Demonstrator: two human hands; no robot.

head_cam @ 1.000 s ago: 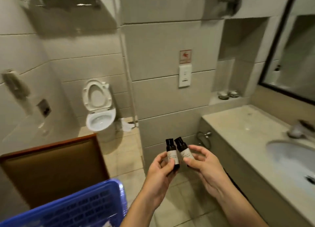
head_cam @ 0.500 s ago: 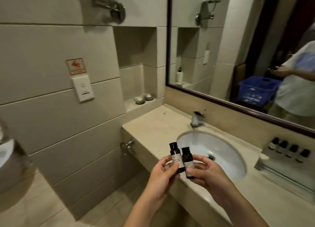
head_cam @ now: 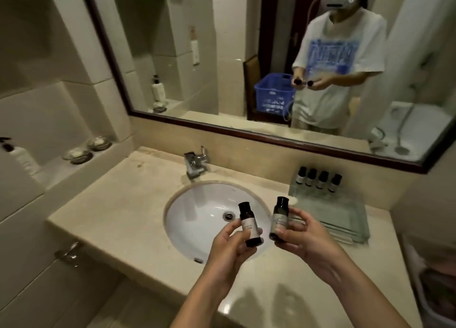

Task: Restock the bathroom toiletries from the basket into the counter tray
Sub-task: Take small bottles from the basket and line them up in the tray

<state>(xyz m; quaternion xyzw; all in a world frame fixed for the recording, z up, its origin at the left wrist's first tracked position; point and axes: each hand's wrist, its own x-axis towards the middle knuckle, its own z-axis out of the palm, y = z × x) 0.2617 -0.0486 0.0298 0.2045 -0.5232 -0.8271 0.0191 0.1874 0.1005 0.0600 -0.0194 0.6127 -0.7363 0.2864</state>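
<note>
My left hand [head_cam: 230, 247] grips a small dark bottle [head_cam: 249, 225] with a pale label, held upright over the sink basin [head_cam: 197, 219]. My right hand [head_cam: 303, 239] grips a second small dark bottle [head_cam: 278, 220] a little to the right of the first. The two bottles are apart. The glass counter tray [head_cam: 340, 219] lies on the counter to the right of the sink, with several small dark bottles [head_cam: 318, 179] standing in a row at its back. The blue basket [head_cam: 272, 93] shows only as a mirror reflection, behind me.
A chrome tap [head_cam: 196, 163] stands behind the basin. Two small soap dishes [head_cam: 86, 149] and a pump bottle [head_cam: 23, 160] sit on the left ledge. A wide mirror [head_cam: 246, 56] hangs above the counter [head_cam: 118, 209]. A bin [head_cam: 434, 278] is at the right edge.
The view has swung right from the toilet side to face the sink and mirror. The two bottles, held together before, are now separated, one in each hand.
</note>
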